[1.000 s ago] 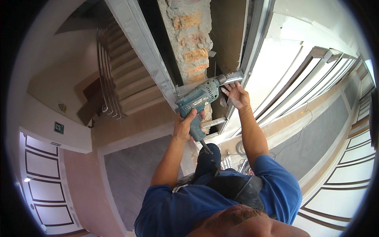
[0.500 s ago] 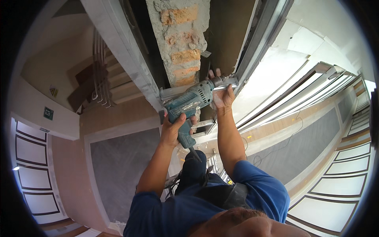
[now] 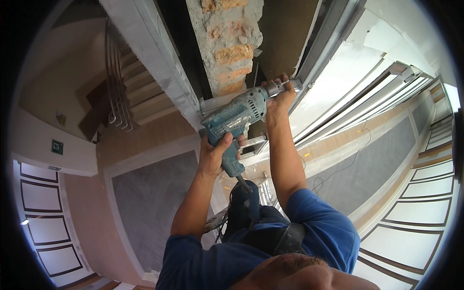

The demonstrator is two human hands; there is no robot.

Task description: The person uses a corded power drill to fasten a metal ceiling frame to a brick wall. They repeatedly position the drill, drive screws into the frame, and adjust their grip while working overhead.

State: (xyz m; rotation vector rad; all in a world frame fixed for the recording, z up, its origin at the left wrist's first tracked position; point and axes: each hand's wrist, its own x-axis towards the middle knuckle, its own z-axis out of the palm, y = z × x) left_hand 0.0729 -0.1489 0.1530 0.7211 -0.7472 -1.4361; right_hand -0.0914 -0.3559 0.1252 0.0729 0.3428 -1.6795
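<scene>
A teal power drill [image 3: 237,116] points right and up toward a pale metal frame profile [image 3: 316,58]. Its nose sits just under an exposed brick pillar [image 3: 226,46]. My left hand [image 3: 213,155] is wrapped around the drill's handle. My right hand [image 3: 278,100] clasps the silver front end of the drill, close to the frame. The tip of the bit is hidden behind my right fingers. A dark tool pouch [image 3: 244,208] hangs at my waist, below the drill.
A grey-white beam [image 3: 154,58] runs diagonally left of the pillar. A staircase with a metal railing [image 3: 118,96] lies at the left. Panelled walls [image 3: 43,227] and grey floor sheeting [image 3: 150,208] show far below. A thin cable [image 3: 338,169] trails across the floor at right.
The brick pillar and beam have grown larger and shifted in view. My right hand has slid up onto the drill's front end. My left hand keeps its grip on the handle.
</scene>
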